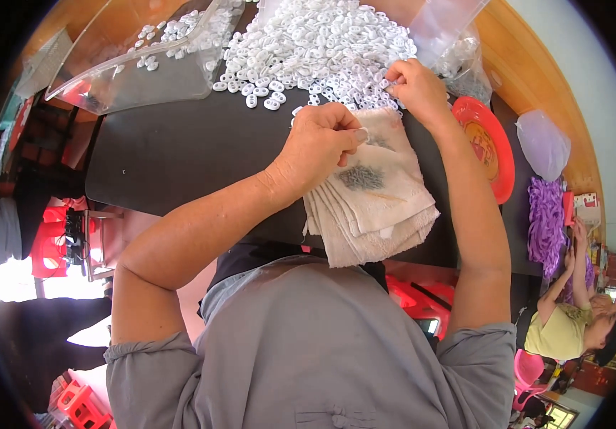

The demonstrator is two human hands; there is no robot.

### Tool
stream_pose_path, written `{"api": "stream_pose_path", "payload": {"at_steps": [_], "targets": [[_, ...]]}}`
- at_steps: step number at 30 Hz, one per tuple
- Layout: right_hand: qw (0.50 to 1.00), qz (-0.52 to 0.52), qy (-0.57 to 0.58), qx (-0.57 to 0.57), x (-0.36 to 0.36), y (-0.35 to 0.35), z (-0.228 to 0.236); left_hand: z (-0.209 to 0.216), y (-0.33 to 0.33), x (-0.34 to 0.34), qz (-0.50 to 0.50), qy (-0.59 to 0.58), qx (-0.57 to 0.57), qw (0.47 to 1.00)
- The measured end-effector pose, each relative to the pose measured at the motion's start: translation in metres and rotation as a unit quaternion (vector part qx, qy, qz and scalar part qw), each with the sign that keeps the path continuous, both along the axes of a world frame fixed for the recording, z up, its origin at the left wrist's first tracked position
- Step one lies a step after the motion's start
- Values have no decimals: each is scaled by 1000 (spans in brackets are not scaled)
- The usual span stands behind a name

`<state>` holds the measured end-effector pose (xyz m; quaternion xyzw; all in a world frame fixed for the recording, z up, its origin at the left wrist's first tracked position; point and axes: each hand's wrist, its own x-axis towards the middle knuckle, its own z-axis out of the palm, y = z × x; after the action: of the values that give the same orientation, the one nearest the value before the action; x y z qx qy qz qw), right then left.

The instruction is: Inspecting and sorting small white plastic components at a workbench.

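Note:
My left hand is closed in a pinch above a folded beige cloth, with a small white plastic piece between thumb and forefinger. A patch of tiny dark grey bits, too small to name, lies on the cloth beneath it. My right hand reaches to the right edge of a large heap of white oval plastic pieces with holes. Its thumb and forefinger are closed among the pieces there; what they grip, if anything, is too small to make out.
A clear plastic bin with more white pieces tilts at the far left of the black table. On the right are a red plate, clear bags and purple strips. Another person works at far right.

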<state>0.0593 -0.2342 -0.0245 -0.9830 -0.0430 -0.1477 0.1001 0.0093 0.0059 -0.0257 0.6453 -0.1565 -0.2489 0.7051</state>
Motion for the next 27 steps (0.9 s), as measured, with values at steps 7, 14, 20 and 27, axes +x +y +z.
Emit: {"api": "stream_pose_path", "payload": {"at_steps": [7, 14, 20, 27], "targets": [[1000, 15, -5, 6, 2, -5, -4, -3, 0, 0, -2, -3, -23, 1000], [999, 17, -48, 9, -37, 11, 19, -3, 1, 1, 3, -1, -25, 1000], [995, 57, -78, 26, -73, 31, 1, -4, -1, 2, 5, -21, -15, 1000], [993, 65, -92, 30, -84, 21, 6, -3, -1, 2, 4, -5, -30, 1000]]}}
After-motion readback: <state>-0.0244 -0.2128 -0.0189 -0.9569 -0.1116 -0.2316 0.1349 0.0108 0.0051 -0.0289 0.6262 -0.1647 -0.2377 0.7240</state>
